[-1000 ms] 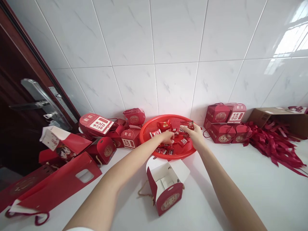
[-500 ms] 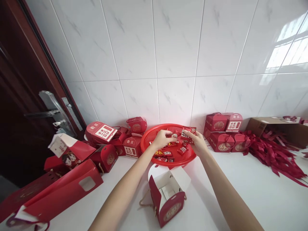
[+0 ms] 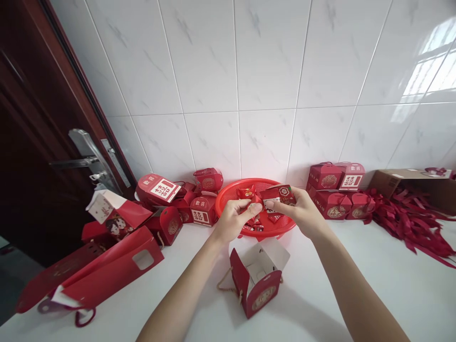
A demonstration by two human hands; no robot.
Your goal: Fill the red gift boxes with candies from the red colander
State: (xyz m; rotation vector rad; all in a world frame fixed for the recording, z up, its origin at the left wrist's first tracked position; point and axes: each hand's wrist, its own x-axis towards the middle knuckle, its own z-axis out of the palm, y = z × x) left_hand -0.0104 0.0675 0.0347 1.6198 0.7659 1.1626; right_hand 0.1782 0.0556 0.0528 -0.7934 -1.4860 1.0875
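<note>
Over the front of a red plastic basket (image 3: 228, 190), both hands are lifted close together. My left hand (image 3: 233, 219) is closed on red-wrapped candies (image 3: 246, 192). Between the thumb and fingers of my right hand (image 3: 301, 209) is a flat red packet (image 3: 278, 194) with a white patterned label. More small red packets (image 3: 254, 227) lie in the basket, partly hidden by the hands. Nearer to me, below the hands, an open red gift box (image 3: 261, 289) stands with its flaps up, a pale inside and rope handles.
Red gift boxes (image 3: 158, 189) are heaped at the left, with unfolded ones (image 3: 114, 266) in front. Several closed boxes (image 3: 329, 204) are stacked at the right, beside dark red ribbons (image 3: 409, 223) and an open cardboard box (image 3: 423, 183). A tiled wall (image 3: 267, 137) stands behind.
Both hands have lifted from the basket and come nearer to me, above its front, with the candies and the packet in them. The view has shifted slightly.
</note>
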